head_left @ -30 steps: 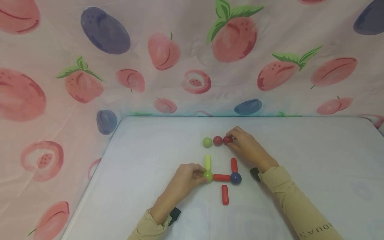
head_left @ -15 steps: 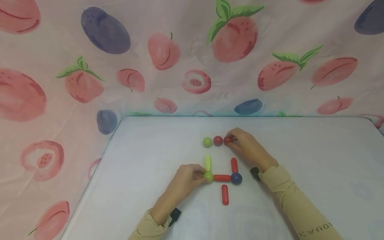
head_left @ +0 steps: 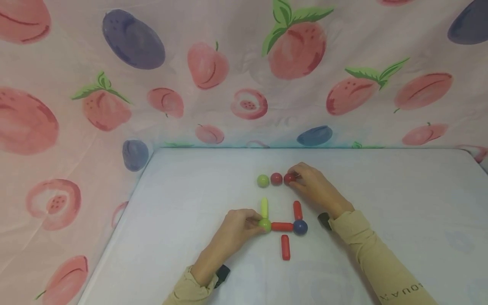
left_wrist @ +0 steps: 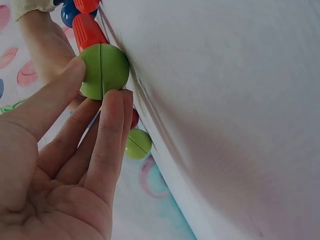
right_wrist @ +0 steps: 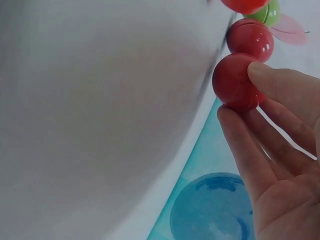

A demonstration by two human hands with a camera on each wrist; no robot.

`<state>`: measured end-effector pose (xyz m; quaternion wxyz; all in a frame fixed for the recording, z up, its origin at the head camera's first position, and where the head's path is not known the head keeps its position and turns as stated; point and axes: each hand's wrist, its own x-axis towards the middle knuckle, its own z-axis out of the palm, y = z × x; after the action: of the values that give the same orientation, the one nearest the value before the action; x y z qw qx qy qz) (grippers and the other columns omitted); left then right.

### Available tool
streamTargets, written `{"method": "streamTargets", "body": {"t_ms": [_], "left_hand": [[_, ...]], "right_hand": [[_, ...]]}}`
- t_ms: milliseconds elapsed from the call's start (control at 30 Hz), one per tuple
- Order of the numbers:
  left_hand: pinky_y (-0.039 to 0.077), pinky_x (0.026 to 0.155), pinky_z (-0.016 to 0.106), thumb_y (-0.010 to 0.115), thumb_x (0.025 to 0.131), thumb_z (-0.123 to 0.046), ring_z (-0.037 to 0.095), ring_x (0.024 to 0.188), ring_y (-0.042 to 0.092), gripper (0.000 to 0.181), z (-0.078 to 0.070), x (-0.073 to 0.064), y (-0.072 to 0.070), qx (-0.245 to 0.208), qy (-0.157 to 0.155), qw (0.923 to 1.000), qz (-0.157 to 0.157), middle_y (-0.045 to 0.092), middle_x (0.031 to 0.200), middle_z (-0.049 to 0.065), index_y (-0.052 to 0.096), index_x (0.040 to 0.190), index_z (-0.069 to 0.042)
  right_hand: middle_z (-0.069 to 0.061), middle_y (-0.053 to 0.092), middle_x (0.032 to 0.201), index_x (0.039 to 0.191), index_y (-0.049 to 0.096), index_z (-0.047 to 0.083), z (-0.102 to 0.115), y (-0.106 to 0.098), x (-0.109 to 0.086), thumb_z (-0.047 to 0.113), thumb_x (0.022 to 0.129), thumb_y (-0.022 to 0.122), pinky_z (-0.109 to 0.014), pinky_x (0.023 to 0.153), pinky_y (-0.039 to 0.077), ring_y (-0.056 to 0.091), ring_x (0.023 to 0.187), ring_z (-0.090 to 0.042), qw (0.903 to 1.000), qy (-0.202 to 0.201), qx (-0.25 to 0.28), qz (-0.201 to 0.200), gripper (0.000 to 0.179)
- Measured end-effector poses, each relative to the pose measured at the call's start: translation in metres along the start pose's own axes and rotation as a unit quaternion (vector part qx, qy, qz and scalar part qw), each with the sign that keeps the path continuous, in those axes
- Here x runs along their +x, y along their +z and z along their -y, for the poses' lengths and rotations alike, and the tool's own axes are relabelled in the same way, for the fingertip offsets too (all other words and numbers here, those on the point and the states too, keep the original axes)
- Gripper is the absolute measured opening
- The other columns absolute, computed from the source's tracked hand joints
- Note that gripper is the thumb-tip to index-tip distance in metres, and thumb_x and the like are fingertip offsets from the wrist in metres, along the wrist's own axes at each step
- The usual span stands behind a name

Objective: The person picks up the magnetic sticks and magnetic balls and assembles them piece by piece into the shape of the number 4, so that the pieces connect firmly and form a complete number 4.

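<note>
My left hand (head_left: 236, 228) pinches a green ball (left_wrist: 104, 72) between thumb and fingers. From that ball a red rod (head_left: 282, 226) runs right to a blue ball (head_left: 300, 227), and a yellow-green rod (head_left: 264, 206) points away from it. Another red rod (head_left: 298, 210) extends from the blue ball toward the back. Farther back, my right hand (head_left: 314, 186) pinches a red ball (right_wrist: 237, 82) at the right end of a short row. Beside it sit a second red ball (head_left: 276, 178) and a green ball (head_left: 263, 181).
A loose red rod (head_left: 285, 247) lies in front of the joined pieces. All of this is on a white table (head_left: 190, 182). A fruit-patterned cloth (head_left: 244, 63) hangs behind the table and along its left side.
</note>
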<state>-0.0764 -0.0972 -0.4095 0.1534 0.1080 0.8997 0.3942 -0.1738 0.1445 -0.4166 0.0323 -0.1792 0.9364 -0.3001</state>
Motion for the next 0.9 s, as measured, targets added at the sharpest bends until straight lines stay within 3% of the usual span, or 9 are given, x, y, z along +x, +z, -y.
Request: {"method": "streamTargets", "body": {"t_ms": [400, 900], "left_hand": [[0.057, 0.074, 0.020, 0.080, 0.082, -0.018, 0.009, 0.083, 0.071, 0.028, 0.002, -0.001, 0.000, 0.003, 0.012, 0.9999, -0.005, 0.076, 0.095, 0.002, 0.073, 0.107, -0.006], [0.057, 0.074, 0.021, 0.080, 0.083, -0.019, 0.009, 0.083, 0.070, 0.027, 0.001, 0.000, 0.001, 0.002, 0.019, 0.9998, -0.010, 0.076, 0.094, 0.002, 0.073, 0.106, -0.006]], "right_hand": [[-0.007, 0.064, 0.112, 0.120, 0.064, 0.007, 0.012, -0.005, -0.002, 0.011, 0.089, 0.074, -0.046, 0.099, 0.052, 0.064, 0.112, -0.028, 1.0000, -0.004, 0.001, 0.008, 0.032], [-0.006, 0.064, 0.111, 0.118, 0.064, 0.006, 0.026, -0.009, -0.006, 0.009, 0.085, 0.078, -0.042, 0.095, 0.055, 0.065, 0.108, -0.025, 0.9979, -0.063, -0.013, -0.008, 0.036]]}}
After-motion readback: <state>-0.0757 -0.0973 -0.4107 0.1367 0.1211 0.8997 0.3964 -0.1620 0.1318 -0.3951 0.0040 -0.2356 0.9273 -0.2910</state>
